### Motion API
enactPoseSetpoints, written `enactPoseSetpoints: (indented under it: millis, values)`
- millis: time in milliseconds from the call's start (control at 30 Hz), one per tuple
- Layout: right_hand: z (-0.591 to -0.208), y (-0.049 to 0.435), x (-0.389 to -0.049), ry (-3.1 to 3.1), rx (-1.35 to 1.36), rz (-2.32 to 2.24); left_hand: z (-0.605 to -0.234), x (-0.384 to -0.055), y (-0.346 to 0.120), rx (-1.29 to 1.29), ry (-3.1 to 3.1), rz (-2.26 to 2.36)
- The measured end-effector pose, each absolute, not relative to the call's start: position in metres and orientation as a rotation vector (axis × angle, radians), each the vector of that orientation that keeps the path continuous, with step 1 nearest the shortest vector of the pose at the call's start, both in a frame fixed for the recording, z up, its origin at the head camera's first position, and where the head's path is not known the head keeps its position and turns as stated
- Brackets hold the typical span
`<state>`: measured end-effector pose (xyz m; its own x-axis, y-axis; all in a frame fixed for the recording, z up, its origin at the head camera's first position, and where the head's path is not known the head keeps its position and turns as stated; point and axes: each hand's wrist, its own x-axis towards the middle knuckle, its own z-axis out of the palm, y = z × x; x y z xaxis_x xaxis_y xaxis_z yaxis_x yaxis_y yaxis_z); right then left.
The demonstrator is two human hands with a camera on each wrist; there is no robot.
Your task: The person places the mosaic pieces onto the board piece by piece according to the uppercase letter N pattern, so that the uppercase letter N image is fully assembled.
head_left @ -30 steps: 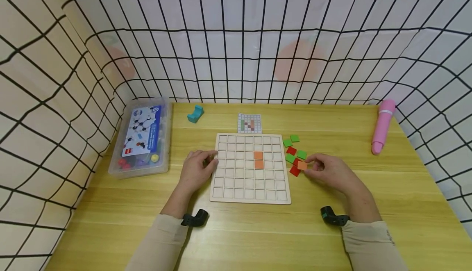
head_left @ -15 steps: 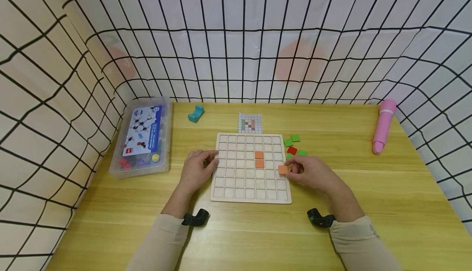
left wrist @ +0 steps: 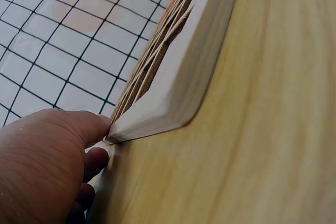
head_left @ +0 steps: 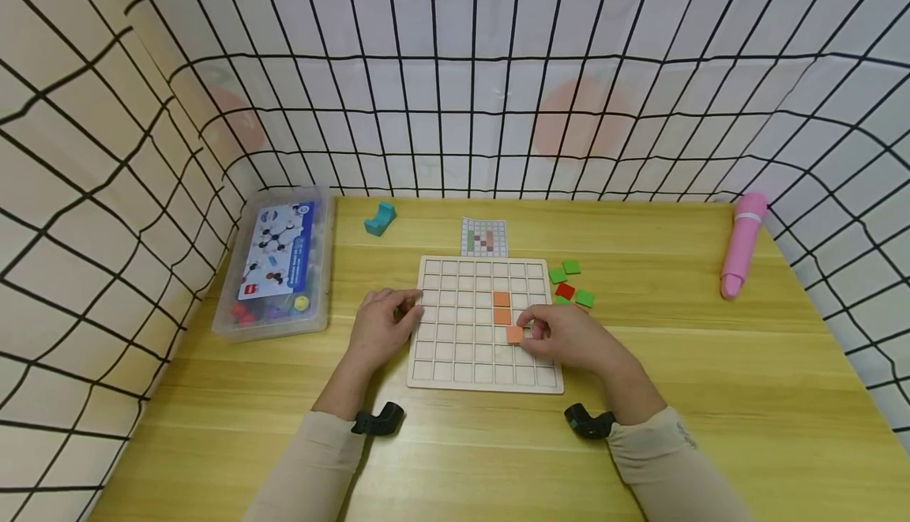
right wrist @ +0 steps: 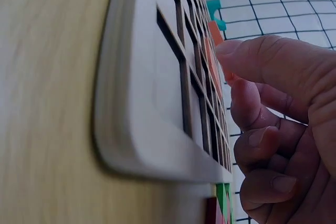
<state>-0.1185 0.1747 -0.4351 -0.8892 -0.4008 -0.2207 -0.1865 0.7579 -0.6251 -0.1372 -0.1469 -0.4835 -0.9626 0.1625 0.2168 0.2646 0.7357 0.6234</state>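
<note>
A square wooden grid board (head_left: 442, 352) lies in the middle of the table. Two orange square tiles (head_left: 502, 299) fill neighbouring cells, one below the other, right of its centre. My right hand (head_left: 572, 336) reaches over the board's right side and pinches a third orange tile (head_left: 514, 336) between thumb and forefinger, just below that pair. In the right wrist view this orange tile (right wrist: 214, 32) is tilted over the grid, the other fingers curled beneath. At the board's left edge, my left hand (head_left: 380, 328) rests with its thumb and forefinger touching the rim.
Several green tiles (head_left: 571, 267) and a red tile (head_left: 565, 291) lie right of the board, partly hidden by my right hand. A printed pattern card (head_left: 484, 238) touches the far edge. A clear plastic box (head_left: 270, 265), a teal block (head_left: 380, 219) and a pink pen-shaped object (head_left: 744, 245) stand farther out.
My right hand has carried the orange tile from the loose pile leftward, across the board's right edge, to below the two placed tiles. My left hand has stayed at the left edge.
</note>
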Motion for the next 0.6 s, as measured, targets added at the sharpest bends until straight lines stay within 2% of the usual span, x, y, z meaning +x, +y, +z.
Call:
enactPoseSetpoints:
  millis: [600]
  values:
    - [-0.443, 0.156, -0.124, 2.635, -0.457, -0.826, -0.484, -0.137, -0.147, -0.333, -2.79, -1.041]
